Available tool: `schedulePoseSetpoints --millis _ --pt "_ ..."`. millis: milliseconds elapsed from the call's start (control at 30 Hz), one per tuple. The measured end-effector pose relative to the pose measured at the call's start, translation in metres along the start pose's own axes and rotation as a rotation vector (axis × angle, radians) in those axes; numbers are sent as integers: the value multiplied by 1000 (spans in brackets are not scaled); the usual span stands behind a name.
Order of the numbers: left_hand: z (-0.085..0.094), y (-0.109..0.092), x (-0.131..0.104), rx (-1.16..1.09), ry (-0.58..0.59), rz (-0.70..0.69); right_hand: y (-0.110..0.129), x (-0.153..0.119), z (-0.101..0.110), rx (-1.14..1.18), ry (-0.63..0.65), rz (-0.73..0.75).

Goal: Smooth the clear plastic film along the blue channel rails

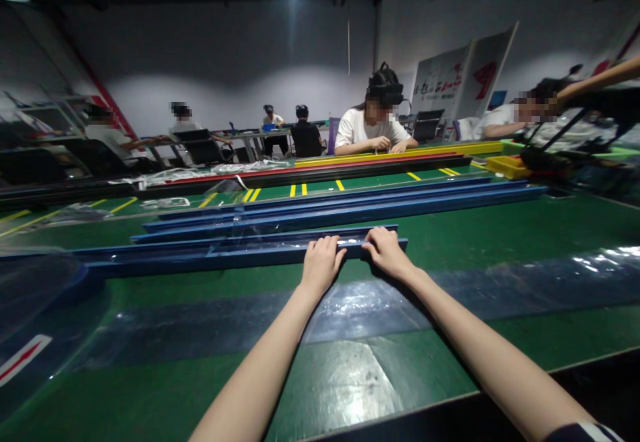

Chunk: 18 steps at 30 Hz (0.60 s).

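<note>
With left grip (323,262) and right grip (384,249) clamped near one end of blue channel (270,256), beware far-end swing from uneven pulling.

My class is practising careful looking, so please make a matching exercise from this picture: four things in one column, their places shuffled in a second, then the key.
Things
1. Left hand
2. Right hand
3. Long yellow strip
4. White label with a red mark

Places
A. Low down, by the picture's left edge
B. On the nearest blue rail, close to its right-hand end
C. Farthest from the camera of these four, in front of another person
D. On the same blue rail, left of the other hand

Right pairs: 1-D, 2-B, 3-C, 4-A
</note>
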<state>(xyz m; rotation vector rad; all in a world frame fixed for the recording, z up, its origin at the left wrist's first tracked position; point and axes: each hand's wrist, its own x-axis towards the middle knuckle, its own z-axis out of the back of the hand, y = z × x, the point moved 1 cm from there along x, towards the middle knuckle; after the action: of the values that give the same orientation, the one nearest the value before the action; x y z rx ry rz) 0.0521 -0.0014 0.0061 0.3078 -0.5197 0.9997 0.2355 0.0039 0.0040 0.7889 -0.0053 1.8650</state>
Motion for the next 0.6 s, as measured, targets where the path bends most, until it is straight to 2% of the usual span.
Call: schedulePoseSetpoints --millis 133,367,600 --pt "2 2 -1 -3 -20 -8 -9 -3 7 -8 1 -24" --pt "7 4 -1 31 -10 7 -34 -16 32 -57 -10 -83" --pt "5 3 0 91 0 -7 -35 -18 37 -104 9 -81"
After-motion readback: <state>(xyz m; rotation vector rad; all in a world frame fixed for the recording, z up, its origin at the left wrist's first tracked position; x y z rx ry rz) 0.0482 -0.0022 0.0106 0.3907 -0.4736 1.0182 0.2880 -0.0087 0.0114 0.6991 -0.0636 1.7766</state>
